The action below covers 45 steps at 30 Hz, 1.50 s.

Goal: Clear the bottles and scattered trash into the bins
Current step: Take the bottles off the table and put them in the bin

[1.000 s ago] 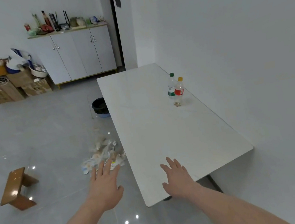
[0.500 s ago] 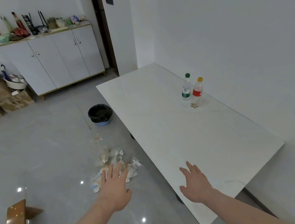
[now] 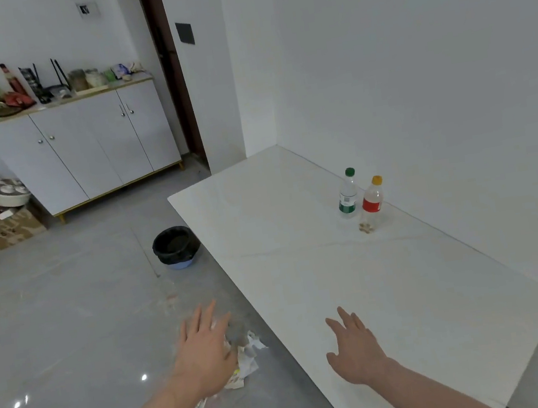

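Both hands out front, fingers spread and holding nothing: left hand (image 3: 202, 355) above the scattered trash (image 3: 244, 359) on the floor (image 3: 69, 318), right hand (image 3: 357, 347) over the near left edge of the surface (image 3: 299, 234). Green-capped bottle (image 3: 348, 194) and orange-capped bottle (image 3: 373, 201) upright, just beside each other near the right edge by the wall. Black-lined bin (image 3: 176, 246) on the floor beside the far left corner.
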Motion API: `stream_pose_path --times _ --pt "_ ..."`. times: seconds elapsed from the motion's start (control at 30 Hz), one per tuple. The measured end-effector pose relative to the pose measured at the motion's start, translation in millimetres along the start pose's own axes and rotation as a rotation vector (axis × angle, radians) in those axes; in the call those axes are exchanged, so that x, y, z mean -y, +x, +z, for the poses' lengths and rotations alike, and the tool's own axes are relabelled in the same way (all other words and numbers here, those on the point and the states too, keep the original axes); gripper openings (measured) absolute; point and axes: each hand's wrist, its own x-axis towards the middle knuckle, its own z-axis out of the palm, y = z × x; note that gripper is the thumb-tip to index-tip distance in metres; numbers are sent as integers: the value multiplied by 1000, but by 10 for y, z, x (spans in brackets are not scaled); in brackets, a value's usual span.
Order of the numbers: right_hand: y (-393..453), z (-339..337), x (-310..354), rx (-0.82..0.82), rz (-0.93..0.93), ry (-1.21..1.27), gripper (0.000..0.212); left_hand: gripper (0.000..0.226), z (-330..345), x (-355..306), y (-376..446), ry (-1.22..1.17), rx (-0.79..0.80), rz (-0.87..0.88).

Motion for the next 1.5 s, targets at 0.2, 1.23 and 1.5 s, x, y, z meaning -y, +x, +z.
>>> stream_pose_path --times 0.2,1.23,1.5 --pt "396 -167 181 -25 7 43 74 72 -131 85 622 -18 39 28" --pt "1648 -1338 -191 -276 525 209 76 73 -984 -980 3745 105 98 652" --pt "2054 -1665 -521 -293 513 244 79 73 -1054 -1333 4154 137 80 657"
